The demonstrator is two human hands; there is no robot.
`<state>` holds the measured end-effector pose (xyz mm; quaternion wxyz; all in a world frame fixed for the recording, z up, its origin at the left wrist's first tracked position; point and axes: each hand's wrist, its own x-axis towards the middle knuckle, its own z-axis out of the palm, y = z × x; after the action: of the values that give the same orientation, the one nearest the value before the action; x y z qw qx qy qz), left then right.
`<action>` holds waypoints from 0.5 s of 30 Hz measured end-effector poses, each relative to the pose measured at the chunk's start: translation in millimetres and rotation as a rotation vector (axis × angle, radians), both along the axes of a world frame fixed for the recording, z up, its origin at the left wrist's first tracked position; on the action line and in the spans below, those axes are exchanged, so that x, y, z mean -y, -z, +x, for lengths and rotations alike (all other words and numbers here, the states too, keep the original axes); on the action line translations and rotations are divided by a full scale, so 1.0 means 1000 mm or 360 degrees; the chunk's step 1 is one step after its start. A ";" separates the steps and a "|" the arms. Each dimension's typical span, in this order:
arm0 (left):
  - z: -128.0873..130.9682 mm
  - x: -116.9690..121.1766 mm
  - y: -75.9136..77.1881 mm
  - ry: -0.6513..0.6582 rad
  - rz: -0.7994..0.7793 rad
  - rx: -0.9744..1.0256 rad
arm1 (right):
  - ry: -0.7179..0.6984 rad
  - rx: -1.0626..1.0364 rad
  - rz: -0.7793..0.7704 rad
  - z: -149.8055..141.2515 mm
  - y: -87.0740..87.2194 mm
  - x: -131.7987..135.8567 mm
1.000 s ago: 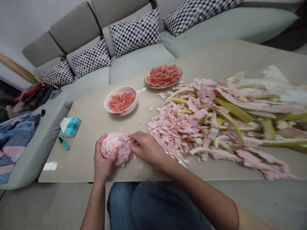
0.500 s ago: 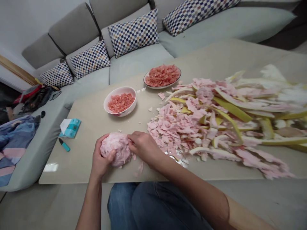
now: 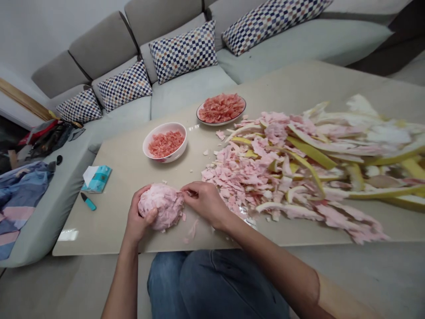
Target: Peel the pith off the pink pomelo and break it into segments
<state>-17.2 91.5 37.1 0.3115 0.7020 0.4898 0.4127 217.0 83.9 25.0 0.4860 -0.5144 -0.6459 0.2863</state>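
Note:
A peeled pomelo (image 3: 164,203), round and covered in ragged pale pink pith, rests at the near edge of the table. Wrapped around its left side is my left hand (image 3: 138,217), thumb across the front. My right hand (image 3: 206,201) pinches a small bit of pith at the fruit's right side; the bit is mostly hidden by the fingers. Loose pith scraps (image 3: 191,230) lie just below that hand. Beyond the fruit stands a white bowl (image 3: 175,155) of pink pomelo pulp. A dark-rimmed plate (image 3: 229,122) heaped with more pulp sits farther back.
A large pile of pink pith and yellow-green peel strips (image 3: 242,177) spreads over the right of the table. At left lie a blue tissue pack (image 3: 101,178) and a small teal-handled knife (image 3: 89,202). A grey sofa (image 3: 182,95) with checkered cushions (image 3: 184,51) runs behind.
My right hand has drawn slightly to the right, its fingertips pulling a bit away from the pomelo's side. The left hand keeps its hold. The view has shifted slightly.

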 end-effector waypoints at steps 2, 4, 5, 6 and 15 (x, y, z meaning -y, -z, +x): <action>-0.003 -0.005 -0.003 0.0059 -0.0042 -0.0011 | -0.0016 -0.0001 -0.0009 0.001 -0.002 0.003; -0.007 -0.007 -0.007 0.0100 -0.0082 -0.0043 | -0.0061 0.0021 -0.0040 0.000 -0.005 0.005; -0.008 -0.007 -0.009 0.0114 -0.0091 -0.0078 | -0.0086 0.0038 -0.0050 -0.001 -0.005 0.005; -0.008 -0.006 -0.012 0.0120 -0.0092 -0.0130 | -0.0107 0.0062 -0.0053 -0.002 -0.006 0.006; 0.029 0.019 -0.031 -0.0237 0.0177 -0.0571 | -0.0030 0.0699 0.0051 -0.014 -0.003 0.003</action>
<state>11.5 72.6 68.0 0.1486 0.7422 0.5644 0.3293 203.0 81.3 27.8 0.3392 -0.5505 -0.7455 0.1617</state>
